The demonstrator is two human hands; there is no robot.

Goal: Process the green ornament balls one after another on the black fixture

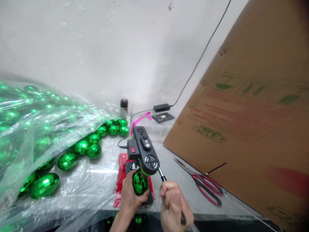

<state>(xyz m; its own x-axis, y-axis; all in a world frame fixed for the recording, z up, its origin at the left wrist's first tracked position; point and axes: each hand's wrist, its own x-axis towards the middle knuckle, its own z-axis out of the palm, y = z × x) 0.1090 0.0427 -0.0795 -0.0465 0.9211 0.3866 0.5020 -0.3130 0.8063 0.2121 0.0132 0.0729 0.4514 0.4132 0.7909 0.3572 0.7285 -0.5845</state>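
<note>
My left hand (pixel 128 195) is wrapped round a shiny green mirror-faceted ball (pixel 140 184), fingers on its left and thumb at its lower right. The ball sits directly beneath the head of a small black bench machine (pixel 142 138) with round vents and a red switch (pixel 132 149). Whether the head touches the ball I cannot tell. My right hand (pixel 174 203) is closed on the machine's metal lever (pixel 161 174), at its dark grip. Red plastic (pixel 120 180) lies under the machine's base.
Several green balls (pixel 67 161) lie at left, many under clear plastic sheeting (pixel 72 135). Red-handled scissors (pixel 205 187) rest at right beside a large cardboard box (pixel 241 112). Toward the wall are a dark phone-like slab (pixel 163 117), a power adapter (pixel 161 107), pink ribbon (pixel 140 120) and a black-capped container (pixel 124 104).
</note>
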